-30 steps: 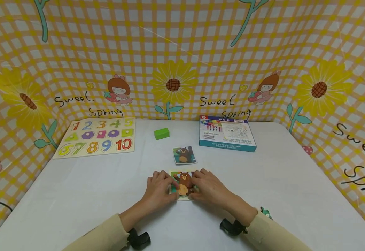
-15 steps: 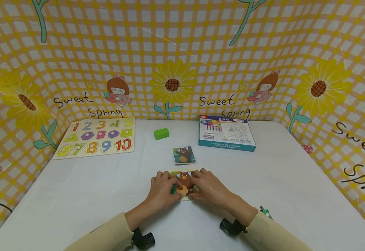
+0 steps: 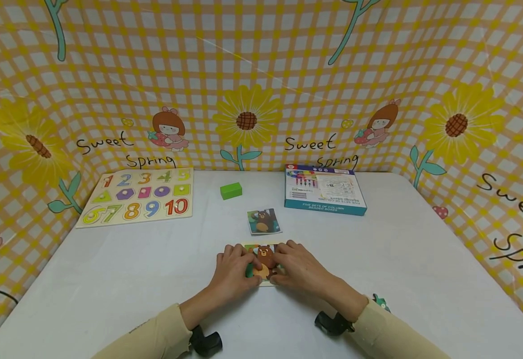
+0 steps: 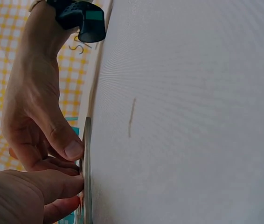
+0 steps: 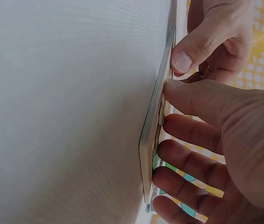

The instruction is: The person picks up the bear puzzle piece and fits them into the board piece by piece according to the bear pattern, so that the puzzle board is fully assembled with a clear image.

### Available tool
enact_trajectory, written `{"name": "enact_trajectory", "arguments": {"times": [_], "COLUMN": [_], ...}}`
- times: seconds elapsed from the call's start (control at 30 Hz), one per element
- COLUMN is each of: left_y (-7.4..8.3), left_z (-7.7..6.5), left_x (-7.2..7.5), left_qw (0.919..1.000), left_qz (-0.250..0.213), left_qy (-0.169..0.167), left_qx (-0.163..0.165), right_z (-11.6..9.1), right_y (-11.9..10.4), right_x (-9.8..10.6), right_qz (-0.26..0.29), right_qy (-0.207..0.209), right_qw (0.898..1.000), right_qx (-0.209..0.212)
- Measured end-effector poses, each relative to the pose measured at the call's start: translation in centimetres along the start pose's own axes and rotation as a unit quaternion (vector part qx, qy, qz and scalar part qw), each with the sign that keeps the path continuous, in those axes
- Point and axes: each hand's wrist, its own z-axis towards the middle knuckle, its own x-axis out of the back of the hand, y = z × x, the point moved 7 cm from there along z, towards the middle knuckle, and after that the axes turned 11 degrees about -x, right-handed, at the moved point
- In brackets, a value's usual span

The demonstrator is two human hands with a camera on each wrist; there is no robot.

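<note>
In the head view, a wooden jigsaw puzzle [image 3: 265, 253] with a brown bear on it lies on the white table, partly covered by both hands. My left hand [image 3: 232, 269] is at its left side, thumb and index finger touching the picture near the bear's belly. My right hand [image 3: 303, 267] rests its fingertips on the right part of the puzzle. In the right wrist view, the thumb and spread fingers of that hand touch the face of the thin puzzle board [image 5: 150, 126]. Both thumbs lie close together near the board's front edge. Just beyond it is a matching bear picture card [image 3: 264, 222].
A number and shape board [image 3: 142, 197] lies at the back left. Behind the card sits a green block [image 3: 231, 191]. At the back right lies a flat box [image 3: 324, 192] with a teal side. A yellow checked cloth [image 3: 252, 60] rises around the table.
My left hand has shifted slightly to the right over the puzzle, its index finger moving further onto the bear's belly. The right hand has stayed in place.
</note>
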Motion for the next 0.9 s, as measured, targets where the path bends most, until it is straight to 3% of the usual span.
{"name": "enact_trajectory", "arguments": {"times": [0.9], "left_y": [-0.13], "left_z": [0.0], "left_x": [-0.2], "left_qw": [1.0], "left_qz": [-0.004], "left_qy": [-0.004], "left_qx": [0.002], "right_z": [0.09], "right_y": [0.09], "right_x": [-0.19], "right_qz": [0.004], "right_qy": [-0.013], "right_qw": [1.0], "right_qx": [-0.007]}}
